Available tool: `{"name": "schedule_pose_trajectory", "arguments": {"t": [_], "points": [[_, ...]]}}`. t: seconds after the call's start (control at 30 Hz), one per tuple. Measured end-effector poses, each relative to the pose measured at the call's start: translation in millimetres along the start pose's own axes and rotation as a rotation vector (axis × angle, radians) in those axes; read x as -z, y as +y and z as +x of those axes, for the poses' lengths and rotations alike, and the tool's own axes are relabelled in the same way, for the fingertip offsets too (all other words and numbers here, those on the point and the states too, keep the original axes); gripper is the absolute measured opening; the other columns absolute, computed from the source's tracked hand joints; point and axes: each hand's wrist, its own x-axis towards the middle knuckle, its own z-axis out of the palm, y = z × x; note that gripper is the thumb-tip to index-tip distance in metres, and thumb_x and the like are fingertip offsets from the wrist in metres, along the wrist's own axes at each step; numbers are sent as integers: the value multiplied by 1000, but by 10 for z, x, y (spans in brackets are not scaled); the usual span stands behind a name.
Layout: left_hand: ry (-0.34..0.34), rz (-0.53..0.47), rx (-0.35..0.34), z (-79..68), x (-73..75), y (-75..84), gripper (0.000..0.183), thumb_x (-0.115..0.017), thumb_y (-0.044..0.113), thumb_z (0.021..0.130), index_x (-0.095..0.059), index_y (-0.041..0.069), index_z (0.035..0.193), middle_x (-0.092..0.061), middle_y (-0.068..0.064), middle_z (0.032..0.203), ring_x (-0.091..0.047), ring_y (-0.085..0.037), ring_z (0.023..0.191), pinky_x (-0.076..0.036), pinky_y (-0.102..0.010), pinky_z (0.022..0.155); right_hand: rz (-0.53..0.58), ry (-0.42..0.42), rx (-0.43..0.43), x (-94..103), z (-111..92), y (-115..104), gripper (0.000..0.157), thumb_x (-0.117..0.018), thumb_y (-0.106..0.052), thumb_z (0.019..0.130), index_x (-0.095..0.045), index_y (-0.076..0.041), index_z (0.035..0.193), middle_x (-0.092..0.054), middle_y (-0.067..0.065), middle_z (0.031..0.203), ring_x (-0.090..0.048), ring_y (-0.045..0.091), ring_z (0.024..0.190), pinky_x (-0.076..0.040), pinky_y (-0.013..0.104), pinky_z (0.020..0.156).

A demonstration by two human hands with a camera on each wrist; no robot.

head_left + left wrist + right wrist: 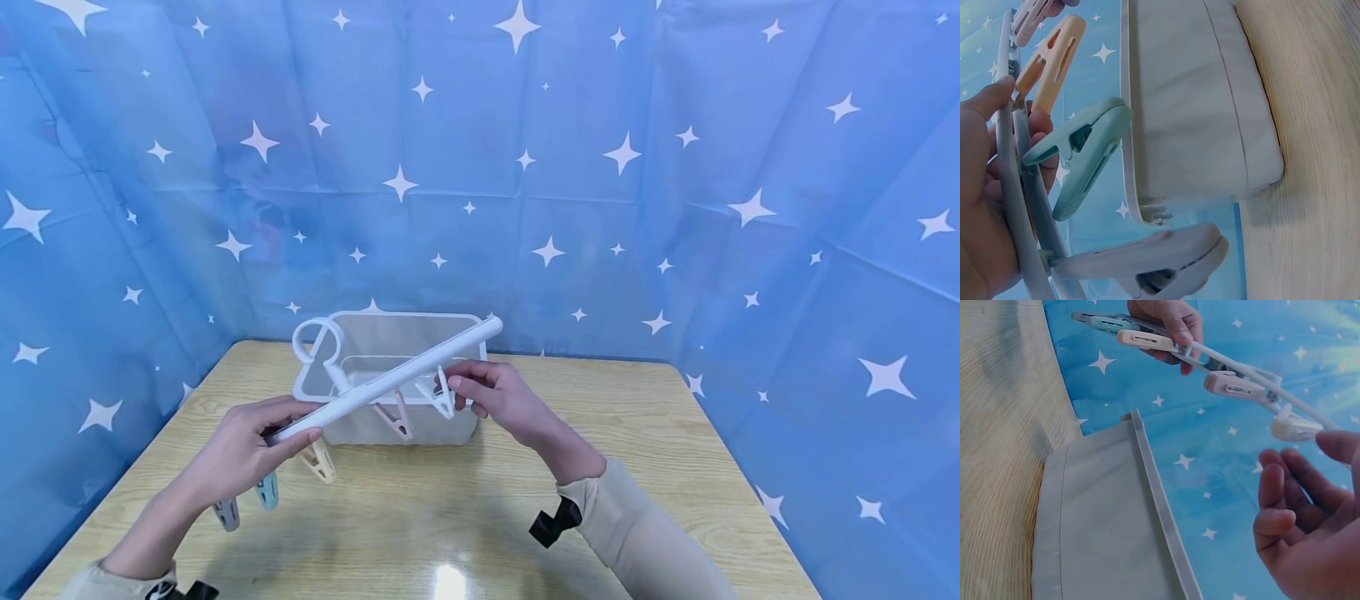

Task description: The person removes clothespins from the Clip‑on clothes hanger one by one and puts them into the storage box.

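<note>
My left hand point(243, 442) grips one end of a white clip hanger point(405, 377), whose bar slants up to the right. A round hook point(318, 333) stands up from its bar. Along the bar hang a grey clip point(1147, 259), a teal clip point(1091, 150), a cream clip point(1057, 59), a pink clip point(1235, 386) and a white clip point(1294, 428). At the far end my right hand point(502, 400) is by the white clip, thumb tip right at its end. The other fingers are loosely bent just beneath it.
Behind and below the hanger, a whitish open bin point(397, 425) stands on the wooden table point(600, 500). A blue curtain with white stars point(517, 167) encloses the table's back and sides.
</note>
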Motion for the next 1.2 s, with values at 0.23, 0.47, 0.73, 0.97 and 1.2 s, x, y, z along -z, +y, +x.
{"name": "schedule_pose_trajectory", "arguments": {"t": [0.23, 0.47, 0.73, 0.97, 1.2], "points": [[1, 13, -1, 22, 6, 11, 29, -75, 22, 91, -70, 33, 118, -62, 18, 79, -45, -1, 54, -38, -22, 52, -2, -16, 13, -7, -5, -8, 37, -53, -23, 104, -62, 6, 126, -63, -2, 92, -52, 11, 76, -34, 24, 61], [-5, 3, -5, 27, -3, 18, 29, -74, 21, 91, -70, 32, 118, -61, 17, 79, -45, -1, 54, -39, -21, 51, 96, -58, -19, -11, 6, 10, 45, -51, -28, 105, -58, 10, 128, -67, -3, 104, -51, 16, 83, -38, 23, 63], [3, -1, -21, 35, -6, 40, 29, -75, 20, 91, -71, 31, 118, -60, 18, 78, -44, -1, 54, -38, -21, 51, 306, -163, -87, -6, 45, 73, 35, -53, -36, 104, -65, -6, 118, -72, 2, 102, -49, 12, 78, -36, 25, 65], [-9, 1, -15, 42, 0, 56, 30, -75, 22, 91, -71, 32, 119, -60, 17, 79, -45, -1, 55, -39, -21, 52, 387, -257, -98, 1, 47, 100, 34, -56, -45, 100, -68, -17, 115, -69, -2, 100, -57, 11, 85, -36, 25, 65], [-13, 2, -4, 29, 1, 58, 30, -75, 22, 91, -71, 31, 119, -60, 17, 79, -46, -1, 55, -39, -21, 52, 465, -359, -62, 16, 36, 100, 29, -41, -30, 108, -64, -17, 120, -68, -6, 112, -56, 10, 87, -34, 26, 65]]}}
